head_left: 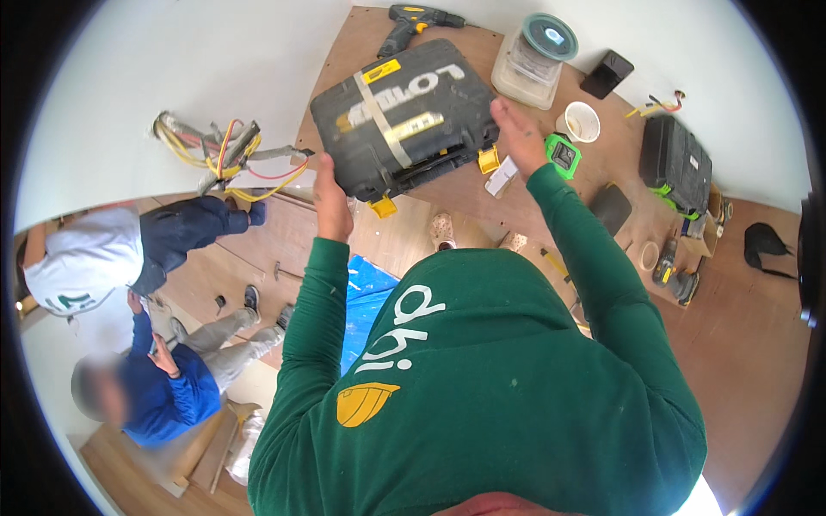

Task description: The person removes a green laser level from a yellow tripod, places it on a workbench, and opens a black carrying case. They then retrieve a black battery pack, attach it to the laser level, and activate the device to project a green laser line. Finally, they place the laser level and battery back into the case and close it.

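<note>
A black hard-shell tool case (397,112) with yellow latches and strips of tape across its lid is between my two hands, tilted over the wooden work surface. At its near left corner is my left hand (333,202), closed on the side. My right hand (520,138) grips the opposite side, its thumb along the lid's edge. The fingers of both hands are partly hidden. Both yellow latches (383,206) hang out from the front edge. Just beyond the case lies a cordless drill (413,27). Near my right wrist sits a green-and-black device (562,156).
On the wooden surface (602,116) stand a clear container (527,73), a phone (607,74), a white cup (579,123) and another black case (675,163). Loose wires (219,155) stick out at the left. Two people (163,387) are on the left. A blue sheet (366,301) lies below.
</note>
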`<action>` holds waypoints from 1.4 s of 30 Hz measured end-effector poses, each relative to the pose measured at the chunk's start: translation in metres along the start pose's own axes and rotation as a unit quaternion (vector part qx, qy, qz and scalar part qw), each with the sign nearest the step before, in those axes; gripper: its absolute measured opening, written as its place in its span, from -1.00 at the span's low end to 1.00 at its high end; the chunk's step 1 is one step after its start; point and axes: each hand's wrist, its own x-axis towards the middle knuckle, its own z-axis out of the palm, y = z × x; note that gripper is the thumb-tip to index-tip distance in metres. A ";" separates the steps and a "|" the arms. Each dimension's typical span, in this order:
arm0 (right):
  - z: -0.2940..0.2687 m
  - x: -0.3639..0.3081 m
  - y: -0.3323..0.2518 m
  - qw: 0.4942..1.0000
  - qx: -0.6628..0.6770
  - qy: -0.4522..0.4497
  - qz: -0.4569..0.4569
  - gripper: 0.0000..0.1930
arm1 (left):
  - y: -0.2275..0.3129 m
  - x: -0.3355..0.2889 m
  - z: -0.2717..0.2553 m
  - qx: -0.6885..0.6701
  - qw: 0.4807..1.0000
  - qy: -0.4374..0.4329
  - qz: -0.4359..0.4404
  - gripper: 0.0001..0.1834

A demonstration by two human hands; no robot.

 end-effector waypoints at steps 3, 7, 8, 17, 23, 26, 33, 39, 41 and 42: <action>0.003 0.021 -0.071 0.997 -0.026 0.027 -0.066 -0.19 | 0.055 0.004 0.014 0.020 0.999 -0.021 0.036 -0.20; 0.008 0.077 -0.127 0.974 -0.197 -0.111 -0.028 -0.11 | 0.073 0.001 0.021 0.100 0.994 -0.023 0.048 -0.04; 0.012 0.086 -0.128 0.964 -0.233 -0.106 -0.070 -0.12 | 0.067 0.003 0.018 0.076 0.994 -0.036 0.063 -0.02; 0.027 0.074 -0.129 0.983 -0.094 -0.016 -0.159 -0.42 | 0.047 0.000 0.040 -0.244 0.965 -0.055 0.076 -0.26; -0.006 0.095 -0.070 0.973 0.142 0.118 -0.139 -0.45 | 0.064 0.013 0.067 -0.438 0.894 -0.045 0.084 -0.38; -0.003 0.070 -0.027 0.982 -0.066 0.137 -0.110 -0.66 | 0.062 0.021 0.073 -0.424 0.898 -0.024 0.115 -0.30; 0.051 0.015 0.035 0.873 -0.437 -0.030 -0.214 -0.71 | 0.080 0.032 0.081 -0.375 0.925 -0.041 0.039 0.19; 0.059 0.030 0.032 0.812 -0.528 -0.044 -0.245 -0.74 | 0.094 0.026 0.058 -0.150 0.984 -0.064 -0.068 0.41; 0.060 0.034 0.032 0.784 -0.553 -0.045 -0.280 -0.78 | 0.095 0.026 0.052 -0.103 0.990 -0.053 -0.076 0.40; 0.061 0.036 0.031 0.769 -0.564 -0.046 -0.297 -0.79 | 0.096 0.027 0.049 -0.080 0.992 -0.048 -0.080 0.40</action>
